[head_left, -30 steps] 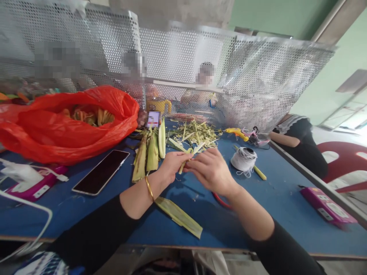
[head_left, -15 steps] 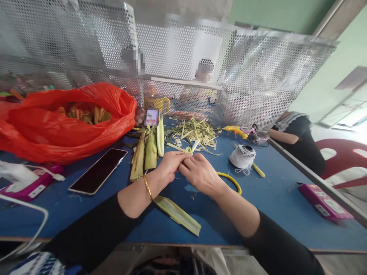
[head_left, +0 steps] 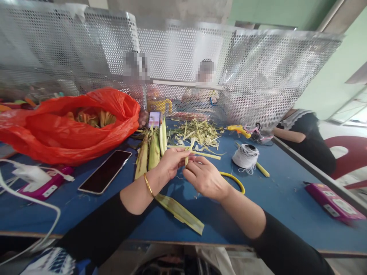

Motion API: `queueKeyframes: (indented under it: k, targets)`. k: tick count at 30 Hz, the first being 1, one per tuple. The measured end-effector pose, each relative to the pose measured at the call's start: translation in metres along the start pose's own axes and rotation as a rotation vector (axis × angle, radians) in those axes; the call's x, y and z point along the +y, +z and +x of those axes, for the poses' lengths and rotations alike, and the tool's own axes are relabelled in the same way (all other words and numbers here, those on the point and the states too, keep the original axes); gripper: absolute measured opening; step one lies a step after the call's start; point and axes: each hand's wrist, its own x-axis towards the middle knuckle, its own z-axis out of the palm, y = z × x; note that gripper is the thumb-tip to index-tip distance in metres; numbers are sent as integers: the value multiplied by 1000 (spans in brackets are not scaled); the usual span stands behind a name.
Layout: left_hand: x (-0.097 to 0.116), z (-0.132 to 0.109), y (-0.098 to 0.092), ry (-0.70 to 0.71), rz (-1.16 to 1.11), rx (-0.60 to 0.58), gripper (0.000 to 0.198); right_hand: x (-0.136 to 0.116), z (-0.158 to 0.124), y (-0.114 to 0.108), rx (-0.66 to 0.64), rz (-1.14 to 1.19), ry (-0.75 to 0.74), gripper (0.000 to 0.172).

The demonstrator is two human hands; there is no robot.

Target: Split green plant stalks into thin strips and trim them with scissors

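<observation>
Green wall (head_left: 266,13), perforated partition (head_left: 177,53) — silvery metal, red chair (head_left: 346,156), blue tabletop (head_left: 281,217)

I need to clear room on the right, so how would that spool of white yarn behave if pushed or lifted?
The spool of white yarn looks round-sided, so it may roll if tipped over. Loose strands trail by its base, so they would probably snag. Its winding looks loose, so the outer layers might slip under a grip.

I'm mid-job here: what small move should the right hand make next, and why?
Probably bring the right hand up to the long pale end jutting out to the right and draw it gently snug: its tip is free, while the left hand pinches the pale strips near where they meet, which should steady them.
</observation>
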Motion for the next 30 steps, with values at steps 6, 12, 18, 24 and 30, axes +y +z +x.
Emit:
queueKeyframes:
  k: [6,12,18,24,30]
  targets:
    - [0,-1,3,-11,-10,70,13,-1,1,-5,35,19,-75,34]
    - [-1,0,4,-32,-35,103,14,-4,1,-5,12,34,-110,34]
    - [5,-1,3,4,-40,126,9,9,-4,-6,76,101,270,21]
    - [5,-3,5,-45,32,118,9,27,-14,4,-197,60,644,24]
    - [-2,1,6,80,188,191,18,27,-11,0,-328,121,635,28]
